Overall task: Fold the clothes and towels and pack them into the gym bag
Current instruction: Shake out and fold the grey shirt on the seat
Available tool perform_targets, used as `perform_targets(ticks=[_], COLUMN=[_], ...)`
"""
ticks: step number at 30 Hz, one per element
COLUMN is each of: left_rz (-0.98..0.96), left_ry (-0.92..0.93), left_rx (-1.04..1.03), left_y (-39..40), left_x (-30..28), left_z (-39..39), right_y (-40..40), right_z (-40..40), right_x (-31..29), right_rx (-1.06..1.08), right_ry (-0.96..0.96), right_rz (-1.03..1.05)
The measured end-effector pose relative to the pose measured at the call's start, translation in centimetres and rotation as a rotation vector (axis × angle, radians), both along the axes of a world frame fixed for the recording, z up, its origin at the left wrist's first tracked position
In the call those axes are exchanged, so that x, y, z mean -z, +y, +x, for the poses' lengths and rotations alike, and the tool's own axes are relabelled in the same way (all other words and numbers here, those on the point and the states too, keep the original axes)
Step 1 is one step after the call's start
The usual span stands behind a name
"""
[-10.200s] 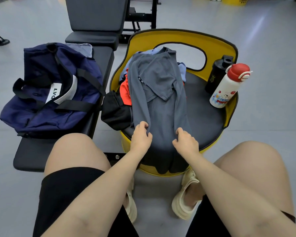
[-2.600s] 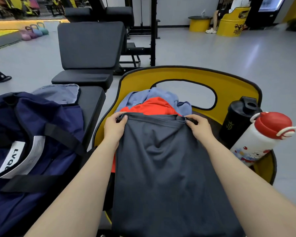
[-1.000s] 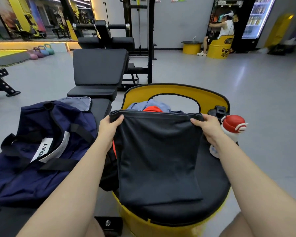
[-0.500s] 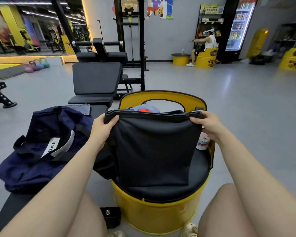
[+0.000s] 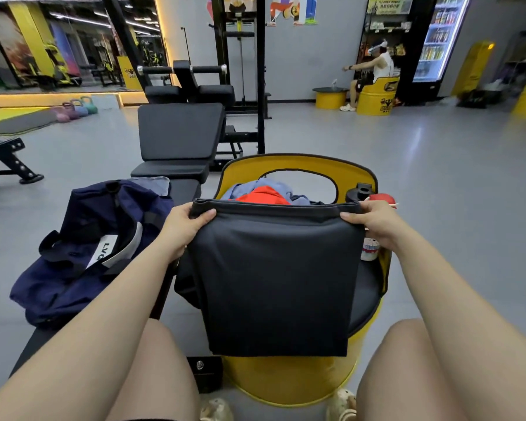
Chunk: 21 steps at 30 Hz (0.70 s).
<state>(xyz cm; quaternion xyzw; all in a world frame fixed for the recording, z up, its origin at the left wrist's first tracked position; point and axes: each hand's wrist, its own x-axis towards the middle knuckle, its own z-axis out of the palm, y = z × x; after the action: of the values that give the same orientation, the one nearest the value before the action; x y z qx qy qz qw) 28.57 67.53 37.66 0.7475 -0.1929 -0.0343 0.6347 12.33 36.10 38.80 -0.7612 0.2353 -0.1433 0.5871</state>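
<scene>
Here the left hand (image 5: 182,227) and right hand (image 5: 374,223) each pinch a top corner of the folded dark grey garment (image 5: 274,278), fingers curled over its edge. It hangs above the yellow barrel seat (image 5: 298,165); the navy gym bag (image 5: 82,247) lies on the bench (image 5: 179,189) to the left.

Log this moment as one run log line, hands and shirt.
left hand: grips folded dark shirt top corner | right hand: grips other corner | shirt: hanging over yellow barrel seat | gym bag: on bench, open
</scene>
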Motion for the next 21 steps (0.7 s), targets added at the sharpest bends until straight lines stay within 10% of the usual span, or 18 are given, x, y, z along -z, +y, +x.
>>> perform_targets(ticks=[21], left_rz=[0.479], left_ry=[0.002], left_rx=[-0.211], left_y=[-7.7], left_x=[10.3], left_z=[15.0], right_y=[-4.1], right_z=[17.9], right_x=[12.2], right_rx=[0.225], right_ry=[0.135], right_rz=[-0.314])
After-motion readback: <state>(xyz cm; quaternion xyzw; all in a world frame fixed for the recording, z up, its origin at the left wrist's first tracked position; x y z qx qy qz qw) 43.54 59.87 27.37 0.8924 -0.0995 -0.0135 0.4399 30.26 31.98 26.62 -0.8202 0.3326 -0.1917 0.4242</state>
